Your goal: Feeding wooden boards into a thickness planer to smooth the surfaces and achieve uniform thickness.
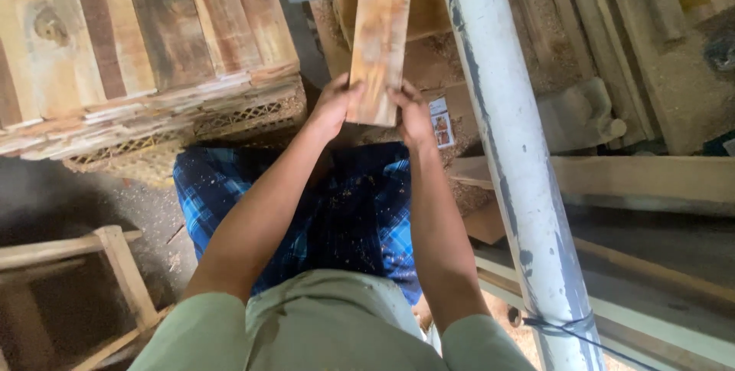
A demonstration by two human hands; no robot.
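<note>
Seen from above, a person in a pale green shirt [321, 325] and blue checked cloth [360, 210] reaches both bare arms forward. The left hand [334, 104] and right hand [413, 114] are each closed around the near end of a short wooden board [377, 42], one on either long edge, fingers wrapped over the sides. The board runs straight away from the hands, flat face up. Left of the left hand lies a stack of wooden planks [138, 34]. Just right of the right hand, a white-painted pole [505, 149] slants across. Beyond the hands, sawdust [337, 42] covers the floor.
</note>
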